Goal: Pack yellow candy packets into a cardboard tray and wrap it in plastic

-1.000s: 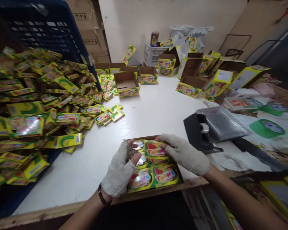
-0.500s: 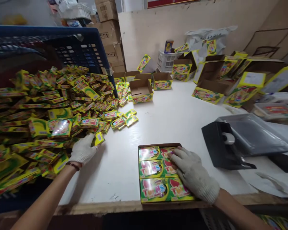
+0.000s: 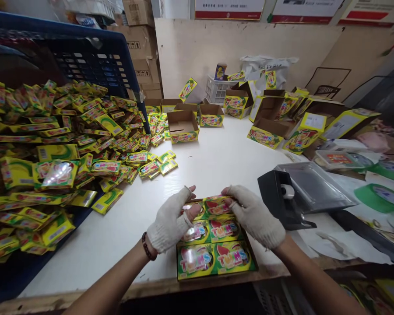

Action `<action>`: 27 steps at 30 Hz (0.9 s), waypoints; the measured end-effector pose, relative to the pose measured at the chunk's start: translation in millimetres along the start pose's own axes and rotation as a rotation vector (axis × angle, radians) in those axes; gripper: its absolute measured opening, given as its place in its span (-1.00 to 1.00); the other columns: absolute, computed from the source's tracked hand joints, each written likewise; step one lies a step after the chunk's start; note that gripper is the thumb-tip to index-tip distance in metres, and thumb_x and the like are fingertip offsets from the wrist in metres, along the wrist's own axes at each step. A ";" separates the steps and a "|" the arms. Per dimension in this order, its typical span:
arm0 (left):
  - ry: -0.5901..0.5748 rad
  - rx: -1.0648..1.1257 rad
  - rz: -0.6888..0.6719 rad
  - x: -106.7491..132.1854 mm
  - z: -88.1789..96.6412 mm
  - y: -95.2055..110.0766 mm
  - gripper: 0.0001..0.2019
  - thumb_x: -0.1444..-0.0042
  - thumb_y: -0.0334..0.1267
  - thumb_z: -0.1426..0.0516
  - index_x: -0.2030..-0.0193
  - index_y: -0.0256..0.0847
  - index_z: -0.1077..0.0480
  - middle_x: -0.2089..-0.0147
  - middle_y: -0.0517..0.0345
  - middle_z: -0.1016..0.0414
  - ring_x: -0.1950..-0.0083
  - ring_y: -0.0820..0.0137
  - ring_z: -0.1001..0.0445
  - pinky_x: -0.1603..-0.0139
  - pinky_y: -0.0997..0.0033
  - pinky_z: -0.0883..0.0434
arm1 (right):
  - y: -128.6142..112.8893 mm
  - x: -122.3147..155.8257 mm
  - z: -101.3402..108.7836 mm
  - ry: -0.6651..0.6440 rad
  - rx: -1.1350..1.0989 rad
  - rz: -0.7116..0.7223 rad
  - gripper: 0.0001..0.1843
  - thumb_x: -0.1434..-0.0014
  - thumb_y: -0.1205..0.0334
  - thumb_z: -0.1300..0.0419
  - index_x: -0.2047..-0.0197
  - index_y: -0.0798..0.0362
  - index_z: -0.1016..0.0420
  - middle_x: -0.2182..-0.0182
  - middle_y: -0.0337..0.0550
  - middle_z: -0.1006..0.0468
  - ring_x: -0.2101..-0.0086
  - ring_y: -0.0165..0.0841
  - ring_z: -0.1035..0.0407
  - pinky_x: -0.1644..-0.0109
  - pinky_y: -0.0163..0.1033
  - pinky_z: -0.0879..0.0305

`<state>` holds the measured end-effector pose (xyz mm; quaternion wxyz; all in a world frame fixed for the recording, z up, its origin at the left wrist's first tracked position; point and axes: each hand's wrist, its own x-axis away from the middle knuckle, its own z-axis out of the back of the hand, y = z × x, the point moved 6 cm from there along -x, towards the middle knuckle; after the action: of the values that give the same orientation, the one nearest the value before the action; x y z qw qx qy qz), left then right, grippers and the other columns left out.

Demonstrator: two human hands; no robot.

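My left hand [image 3: 168, 221] and my right hand [image 3: 254, 216] wear white knit fingerless gloves. Both are over the far end of a shallow cardboard tray [image 3: 216, 276] near the table's front edge. Rows of yellow-green printed packets [image 3: 197, 261] fill the tray. The labels seem to read "TWINS". My left thumb and my right fingertips rest on the packets in the far row [image 3: 217, 205], with the fingers apart. Those far packets are partly hidden by my hands. To the left, a large heap of similar loose packets [image 3: 61, 173] spreads over the white table [image 3: 101, 258].
A blue plastic crate [image 3: 95, 57] stands behind the heap. Open cardboard display boxes [image 3: 183, 127] stand along the table's far side. To the right are a black tape dispenser [image 3: 280, 197], a grey plastic sheet [image 3: 315, 186] and a green tape roll [image 3: 381, 197].
My left hand has moved from the edge of the loose heap back to the tray, beside my right hand. The head view has also shifted slightly.
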<state>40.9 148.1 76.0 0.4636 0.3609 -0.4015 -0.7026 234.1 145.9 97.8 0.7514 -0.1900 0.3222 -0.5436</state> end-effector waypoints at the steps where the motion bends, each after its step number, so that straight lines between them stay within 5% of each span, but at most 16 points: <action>1: 0.021 -0.125 -0.089 1.8 -1.2 1.6 -0.49 -0.21 0.03 -0.06 -0.21 -0.20 -0.32 -0.03 -0.09 -0.51 -0.05 0.15 -0.48 -0.09 0.06 -0.43 | 17.5 -0.2 -1.6 -0.007 0.019 -0.113 -0.76 -0.20 0.32 -0.02 0.14 0.05 -0.47 0.23 -0.07 -0.56 0.18 -0.26 -0.45 0.03 -0.11 -0.39; 3: -0.028 -0.318 -0.273 7.2 -13.5 7.7 -0.55 -0.25 0.00 -0.02 -0.15 -0.21 -0.38 -0.03 -0.11 -0.50 -0.09 0.12 -0.45 -0.14 0.00 -0.38 | 40.8 0.8 -11.0 -0.024 0.039 -0.219 -0.77 -0.21 0.26 -0.03 0.17 0.06 -0.49 0.24 -0.06 -0.58 0.19 -0.23 -0.46 0.04 -0.09 -0.39; 6: -0.151 -0.513 -0.414 13.5 -39.1 12.3 -0.56 -0.27 -0.03 -0.01 -0.15 -0.26 -0.36 -0.08 -0.14 -0.49 -0.17 0.09 -0.38 -0.23 -0.07 -0.29 | 46.2 3.6 -29.2 0.025 0.132 -0.128 -0.75 -0.22 0.24 -0.05 0.21 0.08 -0.55 0.11 0.04 -0.56 0.07 -0.20 -0.42 -0.07 -0.04 -0.35; 9: -0.186 -0.692 -0.373 13.8 -55.1 5.5 -0.48 -0.25 0.02 -0.04 -0.20 -0.32 -0.32 -0.20 -0.23 -0.40 -0.28 0.00 -0.28 -0.30 -0.15 -0.19 | 36.4 9.3 -47.0 0.001 0.393 0.018 -0.63 -0.21 0.23 -0.09 -0.03 0.10 -0.53 -0.24 0.15 -0.33 -0.23 -0.03 -0.16 -0.25 0.16 -0.14; 12: -0.225 -0.810 -0.317 15.7 -64.7 -4.3 -0.35 -0.19 0.07 -0.08 -0.29 -0.36 -0.24 -0.33 -0.29 -0.25 -0.39 -0.10 -0.11 -0.36 -0.24 -0.06 | 28.8 14.1 -63.7 -0.202 0.642 0.117 -0.35 -0.24 0.12 -0.09 -0.34 0.23 -0.21 -0.35 0.27 -0.09 -0.34 0.09 0.09 -0.31 0.33 0.10; 16: -0.248 -0.793 -0.309 22.3 -66.6 -6.5 -0.34 -0.14 0.06 -0.13 -0.27 -0.35 -0.28 -0.32 -0.31 -0.26 -0.40 -0.17 -0.09 -0.34 -0.30 -0.11 | 22.3 20.4 -68.9 -0.323 0.780 0.116 -0.30 -0.27 0.06 -0.07 -0.36 0.29 -0.15 -0.34 0.33 -0.08 -0.32 0.12 0.03 -0.31 0.35 0.09; 19: -0.124 -0.590 -0.393 21.1 -47.2 0.7 -0.53 -0.18 -0.05 -0.13 -0.16 -0.27 -0.37 -0.18 -0.21 -0.42 -0.34 0.02 -0.25 -0.30 -0.05 -0.29 | 10.4 32.9 -68.6 -0.226 0.775 0.113 -0.31 -0.26 0.09 -0.10 -0.35 0.30 -0.18 -0.33 0.36 -0.10 -0.32 0.13 0.01 -0.31 0.32 0.05; 22: 0.140 -0.509 -0.391 0.1 -2.4 -8.1 -0.64 -0.25 -0.18 -0.04 -0.15 -0.19 -0.35 -0.17 -0.12 -0.42 -0.29 0.19 -0.31 -0.27 0.12 -0.34 | -3.6 50.7 -78.8 -0.235 0.667 0.161 -0.26 -0.19 0.01 -0.19 -0.38 0.06 -0.17 -0.35 0.26 -0.09 -0.31 0.18 0.02 -0.28 0.41 0.08; 27: 0.205 -0.957 0.188 -74.5 79.8 -79.3 -0.52 -0.12 -0.26 -0.09 -0.21 -0.27 -0.30 -0.29 -0.22 -0.23 -0.39 0.02 -0.08 -0.38 -0.01 -0.10 | -7.1 61.0 -101.0 -0.578 0.475 0.079 -0.28 -0.15 -0.18 -0.20 -0.34 -0.23 -0.22 -0.36 0.17 -0.11 -0.28 0.32 -0.01 -0.14 0.66 0.23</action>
<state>-34.9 256.2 48.0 0.6755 0.1372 -0.0174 -0.7242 171.7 92.7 12.7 0.8549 -0.1431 -0.0312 -0.4978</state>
